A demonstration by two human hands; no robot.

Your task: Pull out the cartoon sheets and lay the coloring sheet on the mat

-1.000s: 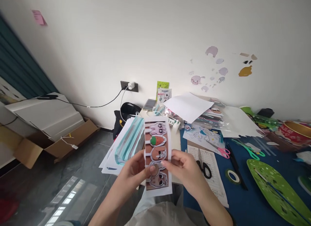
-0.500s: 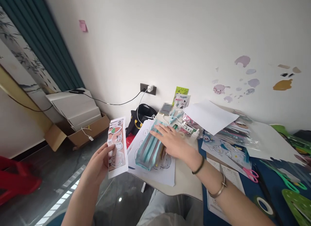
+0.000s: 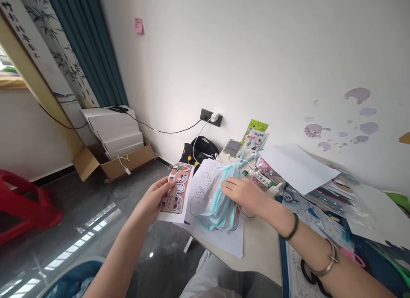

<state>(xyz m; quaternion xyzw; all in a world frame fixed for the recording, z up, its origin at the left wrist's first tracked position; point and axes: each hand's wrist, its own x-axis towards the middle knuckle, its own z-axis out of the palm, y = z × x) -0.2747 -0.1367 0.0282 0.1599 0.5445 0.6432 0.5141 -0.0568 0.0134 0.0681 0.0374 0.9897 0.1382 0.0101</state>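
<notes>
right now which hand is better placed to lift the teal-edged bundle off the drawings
Right, I'd judge: the right hand has its fingers on the teal-edged bundle, while the left hand is occupied, holding the printed strip to the bundle's left.

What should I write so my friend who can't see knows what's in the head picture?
A left hand holds a strip of cartoon pictures, while the right hand touches a turquoise-edged, see-through bundle over line drawings on a cluttered table. A cardboard box sits on the floor.
</notes>
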